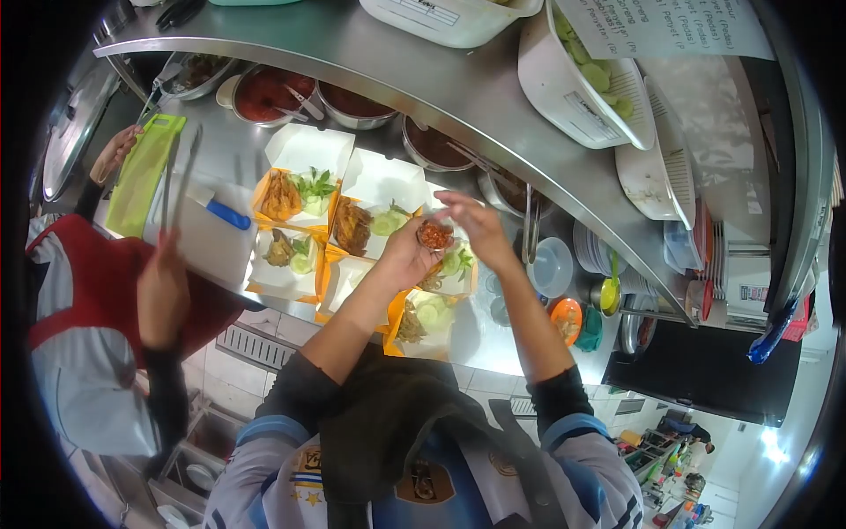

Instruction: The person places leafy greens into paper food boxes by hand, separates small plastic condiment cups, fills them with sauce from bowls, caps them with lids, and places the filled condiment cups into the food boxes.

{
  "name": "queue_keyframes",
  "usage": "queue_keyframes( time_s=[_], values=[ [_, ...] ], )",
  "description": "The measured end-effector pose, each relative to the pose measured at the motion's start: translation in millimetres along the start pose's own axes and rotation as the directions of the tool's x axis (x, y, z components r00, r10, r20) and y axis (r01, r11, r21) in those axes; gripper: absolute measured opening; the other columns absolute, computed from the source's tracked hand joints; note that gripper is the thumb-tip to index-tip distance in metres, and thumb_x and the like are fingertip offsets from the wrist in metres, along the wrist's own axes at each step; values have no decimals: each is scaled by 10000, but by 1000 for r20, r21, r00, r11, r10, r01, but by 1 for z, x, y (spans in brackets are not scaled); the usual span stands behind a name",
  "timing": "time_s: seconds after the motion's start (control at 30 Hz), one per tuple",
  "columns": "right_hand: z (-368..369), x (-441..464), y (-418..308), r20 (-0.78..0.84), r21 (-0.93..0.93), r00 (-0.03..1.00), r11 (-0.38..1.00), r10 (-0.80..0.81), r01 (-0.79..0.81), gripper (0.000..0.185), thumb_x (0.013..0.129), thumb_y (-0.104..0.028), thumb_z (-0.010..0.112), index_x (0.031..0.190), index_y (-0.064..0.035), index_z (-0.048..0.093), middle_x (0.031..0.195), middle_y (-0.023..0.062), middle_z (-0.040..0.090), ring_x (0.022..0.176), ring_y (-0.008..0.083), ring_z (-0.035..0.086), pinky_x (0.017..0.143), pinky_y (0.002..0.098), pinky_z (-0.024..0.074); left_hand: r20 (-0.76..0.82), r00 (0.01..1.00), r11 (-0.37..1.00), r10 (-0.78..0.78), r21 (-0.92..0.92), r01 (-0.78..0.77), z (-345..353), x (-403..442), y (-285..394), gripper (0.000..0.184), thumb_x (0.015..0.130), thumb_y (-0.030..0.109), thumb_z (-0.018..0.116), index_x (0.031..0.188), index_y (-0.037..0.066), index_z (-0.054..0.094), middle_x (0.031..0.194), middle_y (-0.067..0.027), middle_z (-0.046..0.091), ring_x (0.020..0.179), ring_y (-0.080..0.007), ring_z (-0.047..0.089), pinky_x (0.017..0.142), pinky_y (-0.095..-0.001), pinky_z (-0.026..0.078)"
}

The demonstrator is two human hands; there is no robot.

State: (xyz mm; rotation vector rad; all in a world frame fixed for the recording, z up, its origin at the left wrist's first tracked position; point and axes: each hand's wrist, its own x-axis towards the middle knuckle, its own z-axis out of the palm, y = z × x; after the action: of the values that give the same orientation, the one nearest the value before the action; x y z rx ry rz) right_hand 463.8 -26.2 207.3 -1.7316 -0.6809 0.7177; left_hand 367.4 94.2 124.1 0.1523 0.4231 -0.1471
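At the middle of the counter (pixel 225 132), the person's left hand (pixel 407 253) is closed around one small cup (pixel 435 235) of chopped red relish, held above the boxes (pixel 308 145). The right hand (pixel 477 227) is just beside the cup, on its right, with fingers apart; whether they touch the rim cannot be told. Six open boxes of food can be counted below and around the two hands, some partly hidden by the arms. Along the far side stand five bowls (pixel 363 122). To the left, one blue-handled knife (pixel 225 212) lies on a pale board (pixel 211 251); one co-worker's hand (pixel 163 286) grips one pair of tongs (pixel 186 181), and the other is at a green board (pixel 145 167). On the shelf (pixel 493 66), three white baskets (pixel 551 88) show. On the right is one orange plate (pixel 576 317)
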Motion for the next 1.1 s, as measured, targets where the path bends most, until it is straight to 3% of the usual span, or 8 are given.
queue_keyframes(
  time_s=[0.13,0.23,0.4,0.53,0.63,0.73,0.9,1.1],
  values=[
    [17,-42,39,-94,19,989,993,-114,117,157,915,-70,640,979,41,731,1331,127,571,1108,216,612,954,319,479,-82,996,998,41,39,-38,10,-8,-11,302,1052,267,365,1168,44,533,1091,-95,631,988,-199,629,828,-355,539],
    [29,-61,51,-331,-146,940,988,-87,40,160,833,-3,711,990,-10,739,1184,136,611,1053,212,628,876,316,512,-70,997,992,13,126,-4,0,-9,-31,312,1055,268,358,1182,34,519,1092,-97,631,982,-195,632,845,-361,543],
    [21,-129,55,-456,-11,888,998,56,-69,137,836,6,716,972,-8,711,1143,112,612,1003,189,629,830,297,518,22,994,969,-111,227,103,6,-21,-80,310,1056,282,367,1208,41,491,1120,-97,621,1024,-202,626,886,-373,533],
    [4,-220,88,-604,-45,795,993,56,-104,155,829,41,711,970,-8,674,1128,84,614,886,154,639,724,258,519,-187,938,662,-293,667,340,18,-27,-138,347,1017,346,464,1214,62,485,1117,-79,598,1031,-192,605,931,-361,505],
    [0,-271,108,-644,226,681,937,350,-267,229,811,50,724,1017,-21,653,1101,75,617,830,147,642,684,249,515,-136,933,451,-332,846,284,-1,-12,-188,343,1002,282,509,1236,31,490,1077,-93,614,956,-200,638,868,-353,526],
    [-2,-292,142,-655,270,643,918,397,-291,266,813,50,722,1052,-22,628,1087,69,623,834,142,644,693,263,524,-97,936,285,-338,937,200,-38,6,-232,333,971,174,565,1243,-11,508,1025,-107,649,892,-204,661,808,-340,539],
    [-4,-294,172,-700,40,694,980,166,-194,469,847,-6,685,1305,-45,593,1158,133,642,897,187,672,723,292,550,31,999,119,-17,992,-29,-35,4,-242,286,908,53,618,1170,-61,623,1054,-156,701,949,-198,674,835,-299,527],
    [-3,-287,190,-719,5,689,992,89,-123,371,860,37,653,1228,-11,640,1097,116,649,863,159,651,709,254,537,94,970,91,225,989,-117,-83,13,-254,297,901,58,659,1169,-70,657,1034,-140,717,918,-162,672,826,-265,525]
  ],
)
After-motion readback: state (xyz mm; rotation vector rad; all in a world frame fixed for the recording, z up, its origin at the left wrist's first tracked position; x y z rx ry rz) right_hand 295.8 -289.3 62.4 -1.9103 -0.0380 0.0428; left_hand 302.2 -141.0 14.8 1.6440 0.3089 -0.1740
